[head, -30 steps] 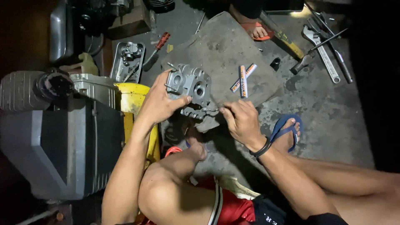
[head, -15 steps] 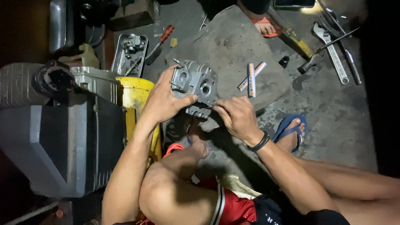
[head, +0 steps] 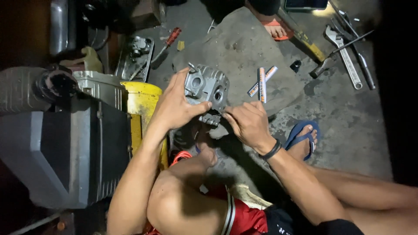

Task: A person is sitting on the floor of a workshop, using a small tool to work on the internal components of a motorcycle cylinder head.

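part: cast grey metal engine cylinder head [head: 206, 89], ribbed and blocky, two round ports facing me; I see it held just above the concrete slab [head: 244, 48], in front of the knees
left hand [head: 176, 104]: clamped on the head's left side, thumb across its lower edge, fingers wrapped over the top
right hand [head: 248, 122]: fingertips pinched on the head's lower right corner; black wristband [head: 272, 150] on that wrist
hidden: underside of the head and whatever the right fingertips pinch, can't tell
slab: rough, flat, irregular; two small printed tubes [head: 262, 79] lie crossed on it, just right of the head
floor: blue flip-flop [head: 302, 137] on the foot; adjustable wrench [head: 344, 56] and hammer [head: 324, 65] well apart at upper right, partly in shadow
left side: yellow canister [head: 143, 102], grey plastic housing [head: 48, 152], red-handled screwdriver [head: 167, 41]; dark, edges cut off
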